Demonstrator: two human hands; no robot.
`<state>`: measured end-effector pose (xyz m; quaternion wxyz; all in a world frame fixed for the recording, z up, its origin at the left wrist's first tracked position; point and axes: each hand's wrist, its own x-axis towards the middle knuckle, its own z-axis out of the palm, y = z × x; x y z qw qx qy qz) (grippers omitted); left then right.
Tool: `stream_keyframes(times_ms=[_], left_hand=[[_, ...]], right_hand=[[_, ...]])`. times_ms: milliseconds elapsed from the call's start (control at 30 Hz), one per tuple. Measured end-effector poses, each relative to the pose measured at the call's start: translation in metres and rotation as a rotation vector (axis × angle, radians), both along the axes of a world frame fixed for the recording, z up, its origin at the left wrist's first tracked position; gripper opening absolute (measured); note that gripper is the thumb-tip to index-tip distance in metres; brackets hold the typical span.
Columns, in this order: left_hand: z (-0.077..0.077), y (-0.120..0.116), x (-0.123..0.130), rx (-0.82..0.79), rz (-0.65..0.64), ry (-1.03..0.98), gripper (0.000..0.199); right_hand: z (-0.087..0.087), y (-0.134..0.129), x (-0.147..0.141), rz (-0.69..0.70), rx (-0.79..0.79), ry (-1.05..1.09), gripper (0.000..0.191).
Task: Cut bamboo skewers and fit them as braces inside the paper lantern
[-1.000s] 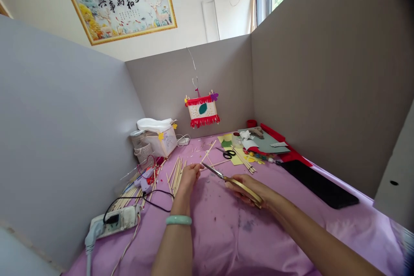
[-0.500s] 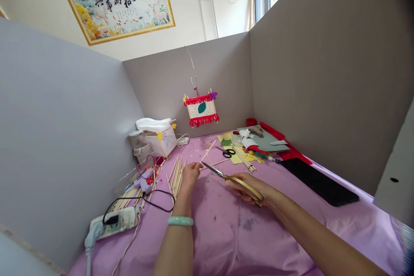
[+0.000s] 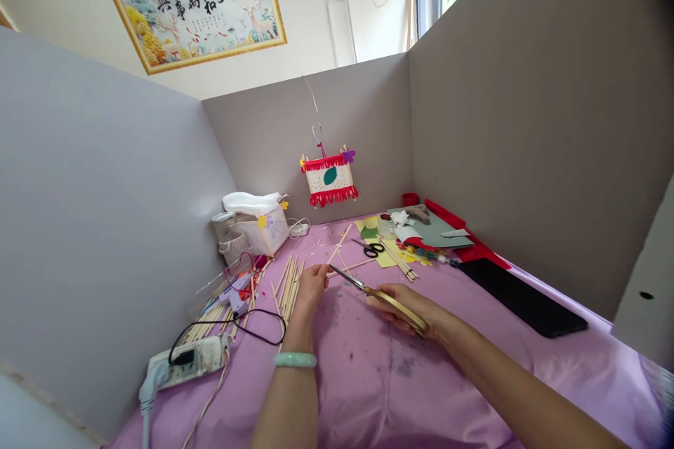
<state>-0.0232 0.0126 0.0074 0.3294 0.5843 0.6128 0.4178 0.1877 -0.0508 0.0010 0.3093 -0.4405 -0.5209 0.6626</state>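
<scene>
My right hand [image 3: 400, 305] is wrapped round the gold handles of a pair of scissors [image 3: 354, 280], whose dark blades point up and left. The blades look closed or nearly so. Their tip meets the fingers of my left hand [image 3: 314, 284], which are pinched together; what they hold is too small to make out. A pale green bangle [image 3: 295, 360] circles my left wrist. Just past my hands, thin wooden sticks [image 3: 340, 245] lie crossed on the purple cloth [image 3: 363, 372]. More loose sticks [image 3: 288, 287] lie beside my left hand.
A small lantern [image 3: 330, 179] with red fringe hangs at the back. Black scissors [image 3: 373, 250] and bundled sticks [image 3: 397, 256] lie behind my right hand. At right rests a black phone-like slab [image 3: 521, 298]. A power strip [image 3: 194, 361], cables and a glue gun [image 3: 234, 297] occupy the left. Grey panels enclose three sides.
Both hands and the scissors stay in almost the same place. The whole view has shifted very slightly.
</scene>
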Motion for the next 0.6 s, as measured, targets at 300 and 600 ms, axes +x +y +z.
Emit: stream_keyframes(times_ms=[300,600], left_hand=[[-0.0053,0.0082,-0.0076,0.036,0.139,0.201,0.032],[-0.0049,0.0073,-0.0036,0.056,0.196,0.368,0.032]], right_hand=[[-0.0049,0.0018,0.0002,-0.021,0.051,0.006,0.031],[-0.0020,-0.0045,0.0006,-0.098,0.047,0.049,0.036]])
